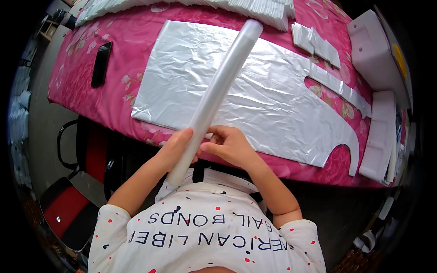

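Note:
My left hand (175, 145) is wrapped around the lower part of a long roll of translucent white plastic film (217, 86). The roll tilts away from my body, its lower end close to my shirt and its far end over the table. Against the roll's right side, my right hand (230, 145) has its fingers curled and thumb drawn in. Whatever lies between those fingertips is too small to tell. Beyond both hands, a flat, crinkled white plastic sheet (273, 104) lies on the table, with rounded cut-outs and strap-like ends at its right side.
A pink flowered cloth (73, 86) covers the table. A black phone (101, 64) lies at left. Folded white stacks (255, 10) line the far edge, with smaller folded pieces (315, 44) at far right. White foam blocks (380, 132) stand right. A red-and-black chair (68, 209) is lower left.

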Available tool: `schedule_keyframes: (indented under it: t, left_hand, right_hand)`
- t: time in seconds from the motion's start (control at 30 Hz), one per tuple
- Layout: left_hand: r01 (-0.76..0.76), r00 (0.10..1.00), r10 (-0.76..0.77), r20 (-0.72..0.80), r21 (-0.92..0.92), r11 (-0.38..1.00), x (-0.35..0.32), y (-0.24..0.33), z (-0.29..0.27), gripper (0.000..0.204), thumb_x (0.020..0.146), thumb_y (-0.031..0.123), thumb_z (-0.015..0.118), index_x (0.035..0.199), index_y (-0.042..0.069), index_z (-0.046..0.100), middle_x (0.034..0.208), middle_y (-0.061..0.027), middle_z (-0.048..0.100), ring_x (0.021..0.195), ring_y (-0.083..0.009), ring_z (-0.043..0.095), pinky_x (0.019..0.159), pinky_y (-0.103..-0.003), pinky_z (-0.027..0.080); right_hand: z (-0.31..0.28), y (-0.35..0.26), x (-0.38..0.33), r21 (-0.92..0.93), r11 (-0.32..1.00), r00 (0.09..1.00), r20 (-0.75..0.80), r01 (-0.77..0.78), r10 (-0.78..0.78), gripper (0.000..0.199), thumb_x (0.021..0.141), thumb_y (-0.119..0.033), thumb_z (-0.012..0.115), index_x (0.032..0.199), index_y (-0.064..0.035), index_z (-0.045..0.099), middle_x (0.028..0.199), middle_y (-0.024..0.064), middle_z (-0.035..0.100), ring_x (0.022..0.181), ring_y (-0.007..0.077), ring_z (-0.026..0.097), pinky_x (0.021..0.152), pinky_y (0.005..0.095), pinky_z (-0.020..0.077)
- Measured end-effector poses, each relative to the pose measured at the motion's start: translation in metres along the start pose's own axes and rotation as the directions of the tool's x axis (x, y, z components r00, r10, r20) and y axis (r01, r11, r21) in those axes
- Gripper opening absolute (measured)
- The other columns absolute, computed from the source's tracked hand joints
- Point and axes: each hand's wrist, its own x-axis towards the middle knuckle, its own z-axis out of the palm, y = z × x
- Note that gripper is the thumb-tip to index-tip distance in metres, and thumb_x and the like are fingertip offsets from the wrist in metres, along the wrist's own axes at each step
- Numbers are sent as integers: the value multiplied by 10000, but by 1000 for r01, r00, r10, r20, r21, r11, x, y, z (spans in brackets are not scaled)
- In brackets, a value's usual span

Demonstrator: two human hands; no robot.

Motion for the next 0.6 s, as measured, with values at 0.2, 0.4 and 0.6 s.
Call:
schedule_keyframes:
  t: [0.2,0.4,0.6]
  left_hand:
    - [241,969,-245,38,97,966,-22,-26,-25,297,919,308,462,986,21,504,712,-48,542,569,-115,532,550,-264,469]
    - [252,963,-263,67,136,958,-33,-37,-29,229,901,226,514,999,20,494,744,-47,552,598,-107,531,587,-260,472]
    - [232,960,-246,137,112,966,-32,-43,-39,277,901,272,531,1026,29,487,759,-46,557,619,-102,536,599,-254,470]
  right_hand:
    - [-76,33,-13,31,992,948,-298,125,-110,336,815,-211,673,1056,16,614,745,0,608,636,55,524,597,200,429]
    - [-124,12,11,59,983,849,-515,171,-117,313,847,-237,633,1047,3,618,822,18,618,685,67,541,634,199,447]
    - [-132,-8,42,-86,983,881,-436,160,-181,333,837,-291,632,1017,-10,634,828,28,614,681,84,547,613,216,440]
